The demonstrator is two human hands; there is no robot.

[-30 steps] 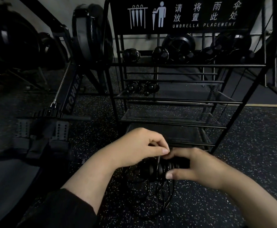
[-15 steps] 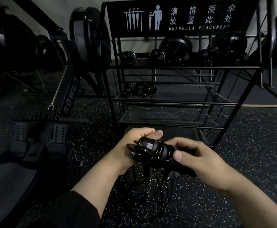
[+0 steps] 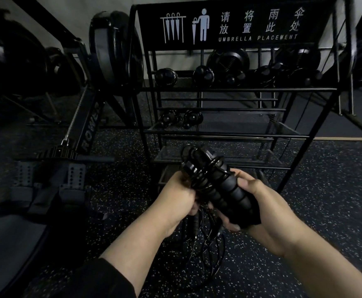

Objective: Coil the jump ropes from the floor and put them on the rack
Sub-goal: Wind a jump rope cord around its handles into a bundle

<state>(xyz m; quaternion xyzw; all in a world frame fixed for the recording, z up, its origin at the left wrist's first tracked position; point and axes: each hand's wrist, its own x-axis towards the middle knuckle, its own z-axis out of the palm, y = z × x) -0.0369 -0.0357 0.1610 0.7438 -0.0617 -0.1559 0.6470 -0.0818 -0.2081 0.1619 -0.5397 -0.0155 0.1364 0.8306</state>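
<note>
Low centre of frame: jump rope handles gripped side by side, ribbed black, tilted up toward upper left. Right hand wrapped round lower ends of handles, thumb on top; probably bracing bundle so cord can be wound. Left hand curled at left side of bundle, pinching cord turns near handle tops; looks like mid-wrap, loops cinched round the necks. Rest of cord dangling in loose loops below hands toward speckled floor; not yet fully coiled, judging by slack. Rack directly behind, centre to upper right, black wire shelves under umbrella sign; several dark coiled bundles already on upper shelves, two on middle shelf at left. Close to rack, so drop-off likely next once slack is taken up. Rowing machine at left.

Hard to make out: left fingertips hidden behind handles; cord black on dark floor, loop count and floor contact unclear. Bottom shelf blocked by hands. Shelf items too dim to confirm as ropes.
</note>
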